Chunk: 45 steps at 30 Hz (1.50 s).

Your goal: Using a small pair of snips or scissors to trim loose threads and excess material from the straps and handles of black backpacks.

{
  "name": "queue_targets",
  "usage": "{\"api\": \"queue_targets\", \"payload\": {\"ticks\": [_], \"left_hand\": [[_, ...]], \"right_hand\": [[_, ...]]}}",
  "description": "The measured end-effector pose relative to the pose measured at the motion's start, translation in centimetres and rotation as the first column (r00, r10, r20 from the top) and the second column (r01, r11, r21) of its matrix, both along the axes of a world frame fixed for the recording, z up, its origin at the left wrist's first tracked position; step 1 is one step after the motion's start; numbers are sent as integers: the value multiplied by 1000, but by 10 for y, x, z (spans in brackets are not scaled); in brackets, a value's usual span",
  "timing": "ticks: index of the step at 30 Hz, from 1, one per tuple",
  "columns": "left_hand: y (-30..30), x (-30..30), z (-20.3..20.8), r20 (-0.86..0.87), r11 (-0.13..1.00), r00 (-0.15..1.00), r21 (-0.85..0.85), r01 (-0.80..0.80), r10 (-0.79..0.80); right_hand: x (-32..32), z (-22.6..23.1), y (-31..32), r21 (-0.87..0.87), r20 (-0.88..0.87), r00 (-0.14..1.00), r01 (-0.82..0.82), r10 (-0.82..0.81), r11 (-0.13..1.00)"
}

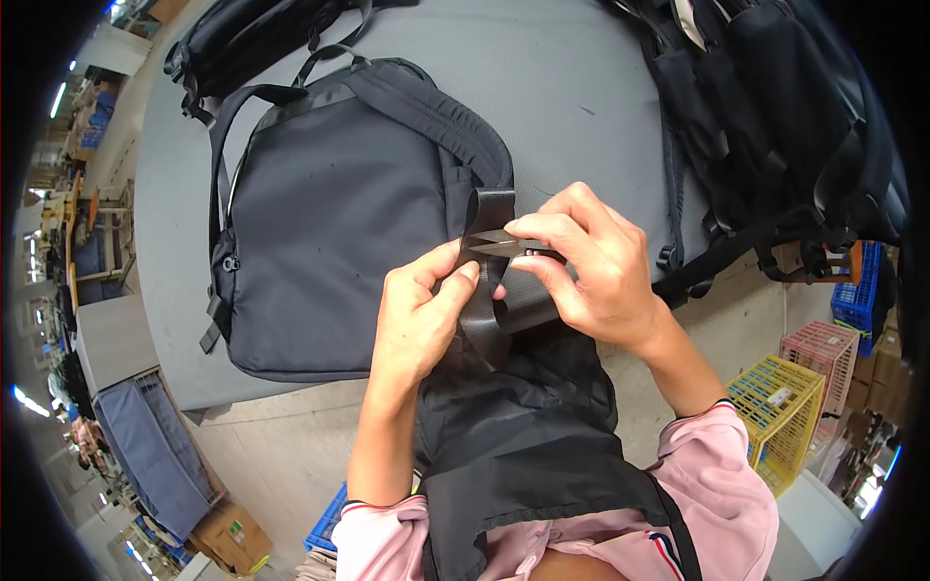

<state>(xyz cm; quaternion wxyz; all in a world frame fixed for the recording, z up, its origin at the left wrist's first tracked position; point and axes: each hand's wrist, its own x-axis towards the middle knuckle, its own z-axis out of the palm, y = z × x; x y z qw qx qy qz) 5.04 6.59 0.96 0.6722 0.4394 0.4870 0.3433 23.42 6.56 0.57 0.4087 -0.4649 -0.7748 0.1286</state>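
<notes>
A black backpack lies flat on the grey table, its padded shoulder strap curving down its right side. My left hand pinches a smooth black webbing strap by the backpack's lower right edge. Between the thumb and fingers of my right hand is a pair of small metal thread snips. Their pointed blades lie across the webbing, close to my left fingertips. I cannot tell whether the blades touch it. Part of the webbing hangs in a loop below my hands, over my black apron.
More black bags are heaped on the table's right side, straps hanging over its edge. Another black bag lies at the far left. Yellow and pink crates stand on the floor at right. A cardboard box sits lower left.
</notes>
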Motion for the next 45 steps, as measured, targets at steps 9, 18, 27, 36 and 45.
{"api": "queue_targets", "payload": {"ticks": [9,18,27,36,45], "left_hand": [[7,-15,5,116,977,984,-145,155,-139],[9,-23,0,113,957,969,-172,235,-218],[5,-16,3,122,977,984,-150,148,-131],[6,-17,-1,173,963,972,-187,192,-160],[6,-18,-4,157,966,971,-157,205,-180]], "right_hand": [[6,8,16,-91,48,986,-153,158,984],[17,15,14,-296,-111,941,-339,320,893],[7,15,13,-72,183,966,-171,182,983],[5,3,16,-235,-72,979,-200,189,951],[6,-2,11,-232,-97,978,-201,183,952]]}}
